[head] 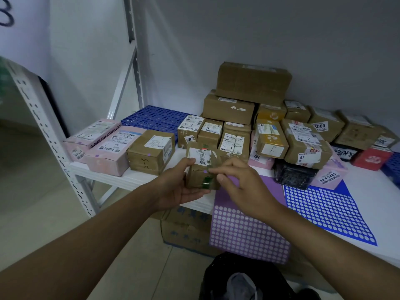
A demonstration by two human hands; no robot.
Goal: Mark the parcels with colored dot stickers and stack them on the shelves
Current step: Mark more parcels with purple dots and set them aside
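Note:
My left hand (177, 185) grips a small brown cardboard parcel (201, 163) from its left side and underneath, holding it above the shelf's front edge. A white label covers its top and a purple dot sticker (205, 171) sits on its front face. My right hand (240, 180) is at the parcel's right side, fingertips touching the front face beside the dot. A purple sticker sheet (244, 232) lies under my right hand, hanging over the shelf edge. A blue sticker sheet (324, 208) lies to its right.
The white shelf (121, 178) carries pink boxes (108, 146) and a brown box (151, 151) at the left, a pile of brown parcels (236, 118) behind. A metal upright (43, 131) stands left. A large carton (186, 232) sits below the shelf.

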